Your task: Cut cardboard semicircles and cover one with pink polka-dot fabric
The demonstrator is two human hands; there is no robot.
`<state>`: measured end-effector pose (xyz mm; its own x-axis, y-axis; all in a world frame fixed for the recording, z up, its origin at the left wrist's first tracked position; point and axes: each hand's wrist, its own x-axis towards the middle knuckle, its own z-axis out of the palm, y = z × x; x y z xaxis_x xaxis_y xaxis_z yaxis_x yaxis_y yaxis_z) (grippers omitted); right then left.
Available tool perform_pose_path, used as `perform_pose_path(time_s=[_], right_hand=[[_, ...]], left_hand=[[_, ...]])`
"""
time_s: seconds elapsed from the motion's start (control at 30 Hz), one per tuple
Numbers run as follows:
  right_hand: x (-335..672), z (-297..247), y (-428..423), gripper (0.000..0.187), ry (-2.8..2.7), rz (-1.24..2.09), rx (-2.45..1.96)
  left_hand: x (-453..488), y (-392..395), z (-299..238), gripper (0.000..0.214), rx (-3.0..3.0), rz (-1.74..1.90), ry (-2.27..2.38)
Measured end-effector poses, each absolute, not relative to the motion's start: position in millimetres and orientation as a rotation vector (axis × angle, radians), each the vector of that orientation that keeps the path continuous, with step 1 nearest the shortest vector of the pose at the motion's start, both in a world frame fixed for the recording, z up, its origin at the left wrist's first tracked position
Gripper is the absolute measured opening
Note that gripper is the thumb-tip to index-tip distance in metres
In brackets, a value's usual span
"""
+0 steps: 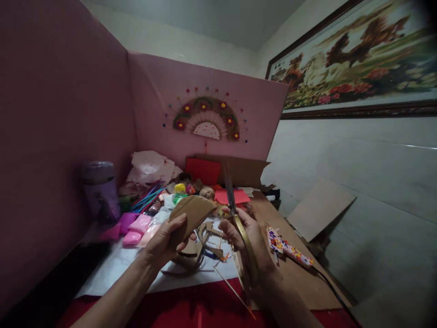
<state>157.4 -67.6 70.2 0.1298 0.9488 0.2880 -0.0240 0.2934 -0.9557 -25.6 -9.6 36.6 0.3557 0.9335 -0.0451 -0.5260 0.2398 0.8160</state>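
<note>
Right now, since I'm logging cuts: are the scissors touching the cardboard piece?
Apart. Head view: scissors upright in right hand, a visible gap beside the cardboard piece in left hand.

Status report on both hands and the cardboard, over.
Left hand grips cardboard piece. Right hand grips scissors, blades up, beside the piece, not in it. Cardboard scraps on the white sheet below.

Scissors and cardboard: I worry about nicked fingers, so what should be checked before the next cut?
1. Left hand grips the cardboard piece: ok.
2. Right hand holds the scissors by the handles: ok.
3. Blades away from the left fingers: ok, they point upward, apart from the cardboard.
4. Blades open or closed: cannot tell, blurred.
5. Space beneath the hands: not ok, cardboard scraps litter it.
</note>
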Motion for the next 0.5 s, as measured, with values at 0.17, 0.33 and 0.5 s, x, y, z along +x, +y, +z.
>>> perform_pose_path(time_s=[0.17, 0.33, 0.5], right_hand=[[151.2, 84.4, -75.0, 0.035, -1.310, 0.753, -0.904], [138.5, 88.8, -76.8, 0.029, -1.290, 0.600, -0.891], [130.1, 83.9, -75.9, 0.029, -1.288, 0.407, -0.967]], left_hand=[[-25.3, -13.5, 35.9, 0.033, 0.861, 1.107, 0.554], [-24.3, -17.6, 37.9, 0.036, 0.934, 1.053, 0.557], [-22.7, -19.9, 37.1, 0.038, 0.978, 1.034, 0.529]])
